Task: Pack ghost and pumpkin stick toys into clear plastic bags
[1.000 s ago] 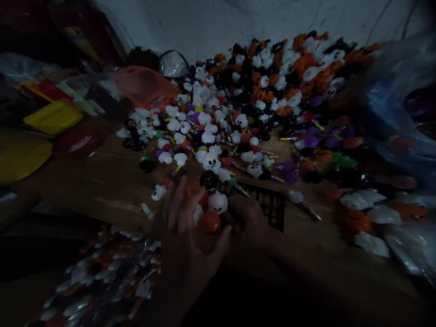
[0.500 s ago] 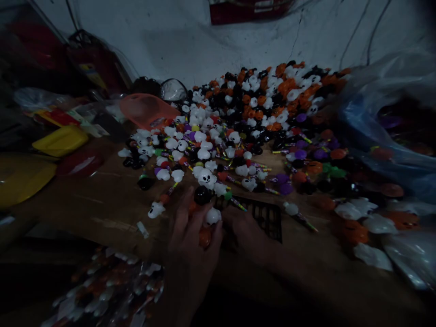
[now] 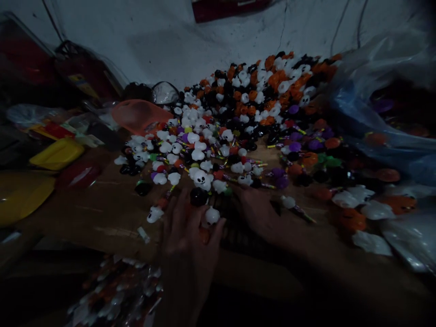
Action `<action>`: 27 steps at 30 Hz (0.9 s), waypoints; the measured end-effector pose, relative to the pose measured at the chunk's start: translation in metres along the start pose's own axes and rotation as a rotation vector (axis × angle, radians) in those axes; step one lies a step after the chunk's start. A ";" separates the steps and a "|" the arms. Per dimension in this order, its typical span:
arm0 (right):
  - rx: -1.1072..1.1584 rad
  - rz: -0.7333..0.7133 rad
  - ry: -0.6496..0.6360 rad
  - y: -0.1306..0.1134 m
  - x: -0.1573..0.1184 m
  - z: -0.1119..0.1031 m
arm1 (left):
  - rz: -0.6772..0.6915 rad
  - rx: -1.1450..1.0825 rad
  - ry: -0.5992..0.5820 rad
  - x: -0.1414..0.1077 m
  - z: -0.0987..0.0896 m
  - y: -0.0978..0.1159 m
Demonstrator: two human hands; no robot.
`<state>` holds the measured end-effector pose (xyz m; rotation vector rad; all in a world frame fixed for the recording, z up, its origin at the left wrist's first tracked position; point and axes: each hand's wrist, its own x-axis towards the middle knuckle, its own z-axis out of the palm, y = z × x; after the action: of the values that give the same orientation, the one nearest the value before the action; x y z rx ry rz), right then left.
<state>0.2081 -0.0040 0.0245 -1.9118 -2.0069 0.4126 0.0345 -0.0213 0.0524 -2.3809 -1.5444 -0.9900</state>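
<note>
My left hand [image 3: 190, 234] curls around a few small figures near the table's front edge: a white one [image 3: 212, 215] by the thumb, an orange one [image 3: 204, 235] below it and a black one [image 3: 198, 196] at the fingertips. To its right, my right hand [image 3: 255, 206] reaches over a dark grid [image 3: 235, 227], beside several figures with striped sticks; its fingertips are dim and blurred. A white skull-faced figure [image 3: 202, 180] lies just beyond my left hand. One stick with a white top [image 3: 289, 202] lies right of my right hand.
A large heap of white, orange and black figures [image 3: 252, 95] rests against the wall. Plastic bags [image 3: 384, 131] stand at the right. Yellow [image 3: 57, 154] and orange [image 3: 138, 117] containers are at the left. Wrapped figures [image 3: 116, 290] lie below the table edge [image 3: 85, 245].
My right hand has moved forward from the grid's near part toward the sticks. My left hand keeps its hold on the figures. The view has shifted slightly.
</note>
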 end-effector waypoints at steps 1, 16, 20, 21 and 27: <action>-0.004 0.014 0.014 0.003 0.000 0.000 | -0.003 -0.025 0.000 -0.001 0.002 -0.003; 0.741 -0.202 0.048 -0.003 -0.002 0.021 | -0.077 -0.086 -0.228 -0.004 -0.009 -0.011; 0.620 -0.209 0.097 0.001 -0.003 0.024 | -0.098 -0.091 -0.235 -0.003 -0.008 -0.008; 0.601 -0.218 0.102 0.001 -0.004 0.025 | -0.105 -0.092 -0.231 -0.003 -0.008 -0.008; 0.615 -0.251 0.073 0.002 -0.002 0.028 | -0.058 -0.063 -0.155 -0.006 -0.008 -0.006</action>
<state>0.1979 -0.0049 -0.0013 -1.2680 -1.7659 0.7704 0.0241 -0.0266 0.0536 -2.5234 -1.6667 -0.8975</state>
